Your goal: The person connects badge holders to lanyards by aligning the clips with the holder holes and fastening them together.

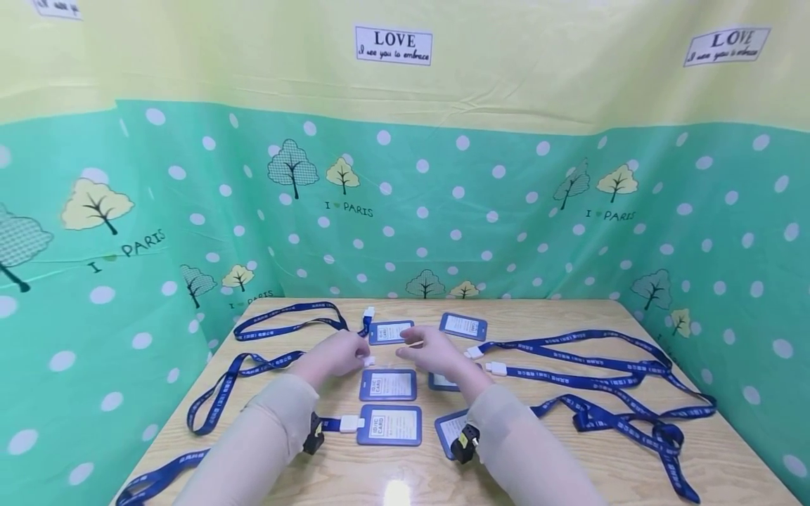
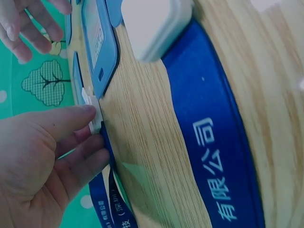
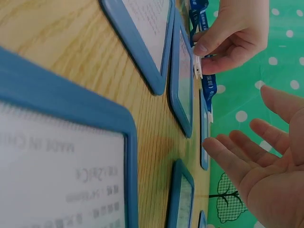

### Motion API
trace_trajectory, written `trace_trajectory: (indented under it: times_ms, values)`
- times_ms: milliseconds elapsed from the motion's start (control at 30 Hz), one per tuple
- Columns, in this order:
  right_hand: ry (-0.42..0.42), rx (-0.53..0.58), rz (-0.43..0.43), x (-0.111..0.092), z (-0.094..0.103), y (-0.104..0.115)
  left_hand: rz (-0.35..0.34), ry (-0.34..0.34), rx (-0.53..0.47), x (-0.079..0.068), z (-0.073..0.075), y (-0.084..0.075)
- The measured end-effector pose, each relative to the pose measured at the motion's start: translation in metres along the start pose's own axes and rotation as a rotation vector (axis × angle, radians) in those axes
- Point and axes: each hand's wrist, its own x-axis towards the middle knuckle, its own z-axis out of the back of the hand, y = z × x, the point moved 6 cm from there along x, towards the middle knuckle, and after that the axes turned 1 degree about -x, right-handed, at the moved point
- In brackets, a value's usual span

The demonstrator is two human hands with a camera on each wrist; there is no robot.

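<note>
My left hand [image 1: 338,353] pinches the white plastic clip [image 2: 96,115] of a blue lanyard between thumb and fingers. The lanyard's blue strap [image 1: 223,386] trails to the left over the table. Close to this clip lies a blue-framed card holder [image 1: 388,385], flat on the wood; whether the two are joined I cannot tell. My right hand [image 1: 436,353] hovers above the cards with its fingers apart and holds nothing, as the right wrist view shows its open palm [image 3: 280,190]. Just beyond both hands is another card holder [image 1: 390,332].
A nearer card holder [image 1: 389,426] has a white clip [image 1: 350,424] at its left end. More holders [image 1: 463,326] lie in a right column, partly under my right arm. Several blue lanyards [image 1: 582,379] spread over the right side. A patterned green curtain [image 1: 430,211] borders the table.
</note>
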Motion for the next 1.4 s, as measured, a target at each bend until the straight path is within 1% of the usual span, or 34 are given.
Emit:
trace_trajectory:
  times_ms: [100,333,500,600,833,967,1167,1267,1400]
  values:
    - [0.010,0.008,0.018,0.001,-0.004,0.004,0.000,-0.005,-0.006,-0.003,0.001,0.002]
    - [0.006,-0.063,0.029,0.000,-0.012,0.011,0.028,0.005,-0.030,-0.012,0.003,0.010]
    - [0.015,-0.060,0.041,0.000,-0.017,0.013,0.037,-0.004,-0.047,-0.017,0.005,0.016]
    - [0.027,-0.038,0.045,0.000,-0.022,0.014,0.036,-0.014,-0.057,-0.020,0.006,0.019]
    - [0.046,-0.052,0.066,-0.003,-0.029,0.019,0.031,-0.012,-0.048,-0.028,0.007,0.019]
    - [0.057,-0.043,0.078,-0.006,-0.031,0.022,0.022,-0.014,-0.050,-0.032,0.007,0.020]
    - [0.077,-0.040,0.109,-0.012,-0.033,0.029,0.048,-0.002,-0.069,-0.039,0.007,0.022]
    - [0.083,-0.049,0.111,-0.015,-0.034,0.031,0.058,0.009,-0.072,-0.042,0.007,0.022]
    - [0.092,-0.060,0.108,-0.018,-0.036,0.032,0.038,0.015,-0.068,-0.047,0.005,0.020]
